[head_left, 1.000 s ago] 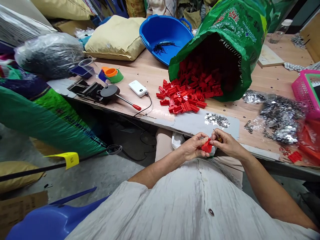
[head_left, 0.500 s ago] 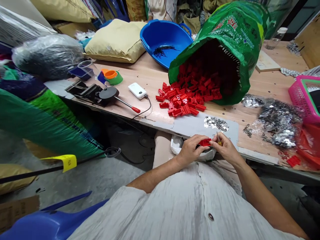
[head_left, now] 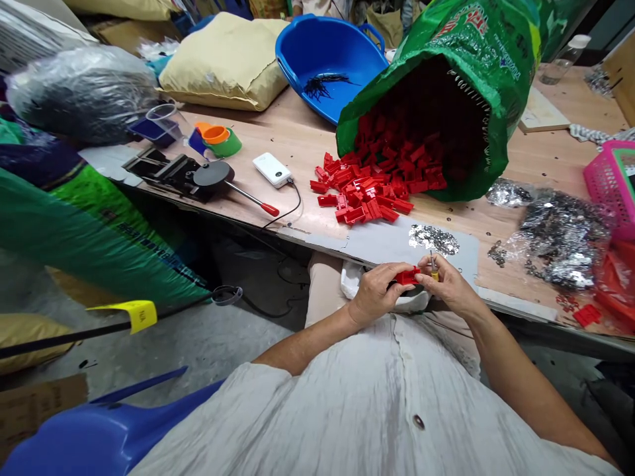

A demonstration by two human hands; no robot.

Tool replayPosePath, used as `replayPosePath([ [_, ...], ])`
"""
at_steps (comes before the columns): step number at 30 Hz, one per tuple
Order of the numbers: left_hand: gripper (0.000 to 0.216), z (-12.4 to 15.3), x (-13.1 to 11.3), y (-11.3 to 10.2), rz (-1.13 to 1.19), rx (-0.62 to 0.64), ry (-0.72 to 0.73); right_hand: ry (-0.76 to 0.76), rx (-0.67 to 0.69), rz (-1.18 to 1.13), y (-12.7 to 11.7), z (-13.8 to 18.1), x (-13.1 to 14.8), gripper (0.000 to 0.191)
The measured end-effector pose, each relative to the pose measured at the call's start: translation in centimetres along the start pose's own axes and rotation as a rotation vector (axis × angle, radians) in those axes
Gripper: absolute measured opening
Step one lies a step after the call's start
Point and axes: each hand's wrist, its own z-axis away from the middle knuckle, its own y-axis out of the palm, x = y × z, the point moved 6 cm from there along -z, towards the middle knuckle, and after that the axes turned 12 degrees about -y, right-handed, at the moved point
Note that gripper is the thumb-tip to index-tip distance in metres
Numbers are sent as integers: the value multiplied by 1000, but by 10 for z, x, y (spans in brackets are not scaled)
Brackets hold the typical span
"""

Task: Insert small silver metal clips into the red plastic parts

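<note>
My left hand (head_left: 378, 291) is closed around a small red plastic piece (head_left: 407, 276) just below the table's front edge. My right hand (head_left: 445, 285) pinches the other end of that piece and also holds a small yellow-handled tool (head_left: 433, 267) with a thin metal tip. A pile of the same red pieces (head_left: 367, 192) spills onto the table from a tipped green sack (head_left: 461, 73). A small heap of shiny metal bits (head_left: 432, 238) lies on a grey sheet right above my hands.
A blue basin (head_left: 327, 59), a white power bank (head_left: 272, 169) with cable, a black hand press with red-tipped lever (head_left: 198, 177), bags of metal parts (head_left: 555, 231) and a pink basket (head_left: 608, 182) are on the wooden table. A blue chair (head_left: 89, 430) stands left.
The red piece has turned from tilted upright to lying flat between my fingers. Both hands have risen slightly toward the table edge.
</note>
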Motion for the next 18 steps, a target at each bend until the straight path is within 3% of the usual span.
replayPosePath([
  [7,24,3,2,2,83,75,-36,87,58,-102,0,9,-9,46],
  [13,24,6,3,0,165,57,63,123,70,-317,6,14,-14,47],
  [18,26,9,11,1,267,38,102,137,70,-358,10,14,-14,49],
])
